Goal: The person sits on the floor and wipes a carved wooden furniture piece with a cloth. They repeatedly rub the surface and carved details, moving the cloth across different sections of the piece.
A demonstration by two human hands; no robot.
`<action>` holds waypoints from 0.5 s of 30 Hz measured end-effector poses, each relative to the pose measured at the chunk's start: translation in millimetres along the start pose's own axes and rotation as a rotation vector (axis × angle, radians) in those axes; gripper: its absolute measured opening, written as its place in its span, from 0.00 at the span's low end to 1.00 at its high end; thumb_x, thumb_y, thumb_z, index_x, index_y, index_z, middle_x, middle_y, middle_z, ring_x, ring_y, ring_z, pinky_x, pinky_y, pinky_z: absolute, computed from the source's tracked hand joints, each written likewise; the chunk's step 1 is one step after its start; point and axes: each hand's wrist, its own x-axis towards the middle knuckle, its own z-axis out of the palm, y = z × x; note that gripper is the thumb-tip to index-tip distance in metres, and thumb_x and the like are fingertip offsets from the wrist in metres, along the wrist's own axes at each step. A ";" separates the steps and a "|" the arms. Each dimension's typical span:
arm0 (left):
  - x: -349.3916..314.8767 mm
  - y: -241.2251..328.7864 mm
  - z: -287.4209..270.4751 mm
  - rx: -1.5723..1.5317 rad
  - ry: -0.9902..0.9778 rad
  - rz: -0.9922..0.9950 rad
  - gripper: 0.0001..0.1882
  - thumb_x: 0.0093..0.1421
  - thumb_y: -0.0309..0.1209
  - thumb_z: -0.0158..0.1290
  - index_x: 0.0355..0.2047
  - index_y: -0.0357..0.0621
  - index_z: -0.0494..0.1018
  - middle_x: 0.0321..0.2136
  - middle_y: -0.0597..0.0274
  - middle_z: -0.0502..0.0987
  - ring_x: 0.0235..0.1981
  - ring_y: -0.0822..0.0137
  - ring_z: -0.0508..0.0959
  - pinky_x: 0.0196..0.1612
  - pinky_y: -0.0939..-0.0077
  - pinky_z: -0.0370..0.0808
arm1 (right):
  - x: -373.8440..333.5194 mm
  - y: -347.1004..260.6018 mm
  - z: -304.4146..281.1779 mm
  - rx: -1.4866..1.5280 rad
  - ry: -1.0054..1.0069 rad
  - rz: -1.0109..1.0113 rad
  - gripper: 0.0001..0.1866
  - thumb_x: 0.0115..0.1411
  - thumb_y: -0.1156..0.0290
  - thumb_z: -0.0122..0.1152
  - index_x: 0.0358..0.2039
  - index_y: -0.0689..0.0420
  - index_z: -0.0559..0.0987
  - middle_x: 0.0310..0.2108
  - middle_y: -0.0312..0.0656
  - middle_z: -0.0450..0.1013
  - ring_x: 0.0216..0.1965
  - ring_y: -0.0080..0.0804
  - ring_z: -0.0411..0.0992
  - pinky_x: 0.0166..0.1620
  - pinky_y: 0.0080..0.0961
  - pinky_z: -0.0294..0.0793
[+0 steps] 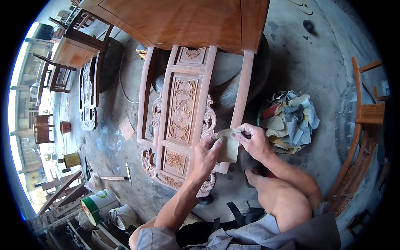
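Between my two hands is a folded piece of sandpaper (228, 152), greyish-beige, held up in front of my lap. My left hand (207, 151) grips its left side, thumb pressed on the face. At the upper right corner my right hand (254, 141) pinches the sheet with thumb and fingers. Just beyond and left of them lies a carved wooden chair (182, 109), its pale dusty backrest towards me and its glossy brown seat (196, 23) farther off. Floral panels and scrolled side pieces decorate the backrest. Neither hand appears to be sanding the wood.
A heap of used sandpaper and rags (288, 121) fills a basket on the right. Paint buckets (100, 206) stand at lower left beside a brush (113, 178). Another carved chair back (88, 96) is at left, and a wooden bench (354, 162) at far right.
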 end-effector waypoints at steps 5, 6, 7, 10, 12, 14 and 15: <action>0.1 30.3 7.8 0.013 0.065 0.275 0.25 0.79 0.34 0.47 0.69 0.30 0.66 0.58 0.48 0.80 0.49 0.68 0.83 0.57 0.71 0.74 | -0.8 -2.3 -4.1 -0.217 0.180 -0.349 0.03 0.65 0.74 0.68 0.36 0.59 0.83 0.30 0.49 0.81 0.31 0.47 0.82 0.33 0.38 0.79; 3.8 30.6 4.4 0.011 0.039 0.234 0.26 0.79 0.35 0.47 0.70 0.30 0.66 0.60 0.47 0.78 0.50 0.67 0.83 0.58 0.70 0.74 | -1.2 -4.7 -5.5 -0.234 0.155 -0.433 0.03 0.65 0.75 0.68 0.37 0.59 0.83 0.31 0.50 0.81 0.32 0.51 0.82 0.34 0.39 0.80; 8.3 29.2 -2.3 0.009 0.013 0.193 0.27 0.79 0.36 0.46 0.70 0.30 0.65 0.62 0.47 0.77 0.50 0.66 0.84 0.59 0.69 0.73 | -0.9 1.2 -4.0 -0.293 0.196 -0.517 0.03 0.64 0.76 0.67 0.37 0.58 0.81 0.31 0.49 0.81 0.32 0.50 0.81 0.34 0.40 0.80; 7.2 42.8 -6.8 -0.038 -0.045 0.141 0.28 0.80 0.38 0.44 0.71 0.29 0.63 0.65 0.45 0.73 0.49 0.63 0.85 0.63 0.66 0.72 | 10.4 1.0 -11.1 -0.429 0.321 -0.599 0.04 0.63 0.76 0.67 0.38 0.59 0.80 0.31 0.49 0.81 0.32 0.50 0.81 0.34 0.41 0.79; 7.1 41.3 -3.5 -0.010 -0.096 0.113 0.28 0.80 0.38 0.44 0.70 0.27 0.64 0.65 0.46 0.73 0.48 0.62 0.85 0.65 0.66 0.71 | 7.9 -2.7 -12.2 -0.450 0.252 -0.648 0.04 0.63 0.77 0.67 0.37 0.59 0.80 0.30 0.48 0.80 0.31 0.52 0.80 0.34 0.43 0.78; 8.5 36.2 -0.7 -0.050 -0.121 0.043 0.28 0.79 0.37 0.44 0.70 0.26 0.64 0.63 0.46 0.75 0.54 0.62 0.82 0.66 0.67 0.69 | 0.8 -5.4 -7.2 -0.369 0.138 -0.602 0.04 0.63 0.77 0.67 0.38 0.59 0.80 0.29 0.49 0.79 0.31 0.53 0.80 0.34 0.43 0.78; 13.6 34.3 -2.0 -0.091 -0.119 -0.006 0.29 0.79 0.37 0.44 0.70 0.26 0.63 0.62 0.46 0.76 0.56 0.63 0.80 0.66 0.68 0.69 | -0.5 -6.8 -5.6 -0.299 0.083 -0.564 0.03 0.65 0.77 0.65 0.39 0.60 0.80 0.29 0.50 0.79 0.31 0.53 0.80 0.35 0.43 0.78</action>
